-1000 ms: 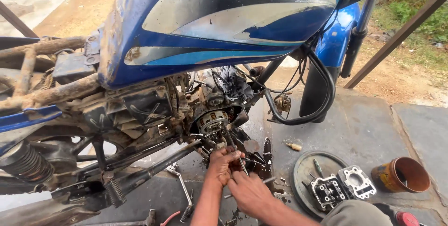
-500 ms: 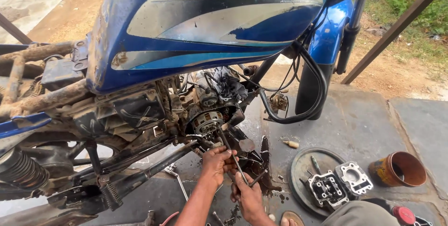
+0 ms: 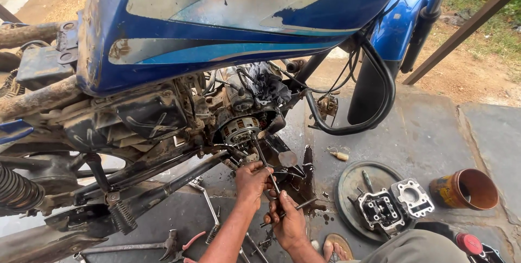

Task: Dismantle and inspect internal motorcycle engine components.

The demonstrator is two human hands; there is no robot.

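One blue motorcycle with a blue-and-silver fuel tank (image 3: pixel 244 18) stands over two bare hands, the left hand (image 3: pixel 252 181) and the right hand (image 3: pixel 287 222). One round grey metal tray (image 3: pixel 353 184) carries two grey engine castings (image 3: pixel 396 203). One rusty brown tin can (image 3: pixel 464 189) stands nearby. About three loose hand tools (image 3: pixel 168 241) lie below, perhaps more in shadow.

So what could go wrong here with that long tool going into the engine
The T-handle wrench runs at a slant to the engine; it might slip off. The left hand sits near greasy metal edges. The oil puddle lies beside the sandalled foot, a slipping hazard.
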